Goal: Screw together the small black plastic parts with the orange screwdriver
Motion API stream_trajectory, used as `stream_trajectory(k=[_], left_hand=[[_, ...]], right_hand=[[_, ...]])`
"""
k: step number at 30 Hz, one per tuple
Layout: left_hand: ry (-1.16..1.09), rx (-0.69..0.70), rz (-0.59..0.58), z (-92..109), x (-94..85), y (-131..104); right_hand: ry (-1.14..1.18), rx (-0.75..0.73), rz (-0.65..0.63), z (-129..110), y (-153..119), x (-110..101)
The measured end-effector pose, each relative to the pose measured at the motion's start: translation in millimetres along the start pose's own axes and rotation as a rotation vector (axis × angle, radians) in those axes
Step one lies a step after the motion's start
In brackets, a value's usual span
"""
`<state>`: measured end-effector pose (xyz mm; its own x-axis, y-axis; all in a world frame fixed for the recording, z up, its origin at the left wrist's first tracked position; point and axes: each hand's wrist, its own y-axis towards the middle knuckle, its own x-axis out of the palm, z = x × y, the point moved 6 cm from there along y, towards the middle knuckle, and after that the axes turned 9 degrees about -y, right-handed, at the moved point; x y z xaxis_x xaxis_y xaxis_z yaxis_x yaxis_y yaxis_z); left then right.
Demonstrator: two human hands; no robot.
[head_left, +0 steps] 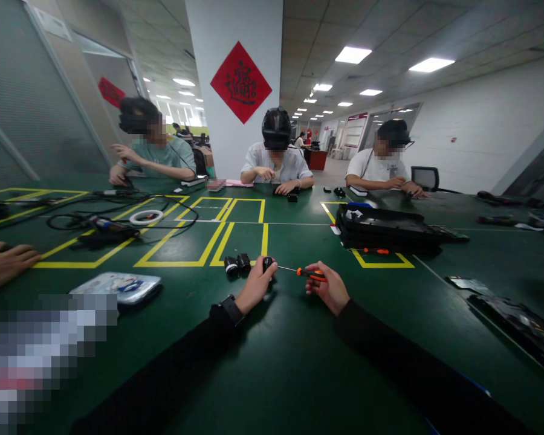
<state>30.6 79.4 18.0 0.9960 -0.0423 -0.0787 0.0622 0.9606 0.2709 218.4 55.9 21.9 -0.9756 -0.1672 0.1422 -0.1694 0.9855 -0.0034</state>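
Observation:
My left hand (pixel 256 284) is closed around a small black part (pixel 267 263), whose exact kind is hard to make out. In my right hand (pixel 330 289) is a screwdriver (pixel 312 275) with an orange and black handle, fingers wrapped round it. The thin metal shaft points left, and its tip reaches the black part or lies very close to it. Just left of my left hand, two small black cylindrical parts (pixel 237 264) stand side by side on the green table (pixel 281 362).
A stack of black panels (pixel 385 226) lies right of centre, with another orange screwdriver (pixel 376 251) before it. Cables (pixel 95 226) and a white ring (pixel 146 217) lie left. A pale blue case (pixel 120 288) is nearer. Opened electronics (pixel 521 323) sit far right. Several people sit around.

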Motion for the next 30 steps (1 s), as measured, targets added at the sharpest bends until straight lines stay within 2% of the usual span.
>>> stream_trajectory(k=[4, 8, 12, 20, 23, 26, 30], left_hand=[[-0.031, -0.011, 0.008, 1, -1.0, 0], [-0.021, -0.007, -0.010, 3, 0.3, -1], [-0.017, -0.018, -0.005, 2, 0.3, -2], [-0.043, -0.025, 0.018, 0, -2.0, 0], [-0.075, -0.031, 0.034, 0, -3.3, 1], [-0.114, -0.046, 0.059, -1, -4.4, 2], [-0.136, -0.053, 0.051, -3, -3.2, 2]], right_hand=[[-0.105, 0.014, -0.006, 1, -1, -1], [-0.057, -0.067, 0.047, 2, 3, -6], [-0.059, -0.104, 0.049, -1, 4, -7], [-0.099, 0.018, -0.035, 4, 3, -4], [-0.176, -0.002, -0.067, 6, 5, -3], [-0.350, -0.037, -0.082, 4, 4, 1], [-0.651, -0.188, -0.062, -5, 0, 8]])
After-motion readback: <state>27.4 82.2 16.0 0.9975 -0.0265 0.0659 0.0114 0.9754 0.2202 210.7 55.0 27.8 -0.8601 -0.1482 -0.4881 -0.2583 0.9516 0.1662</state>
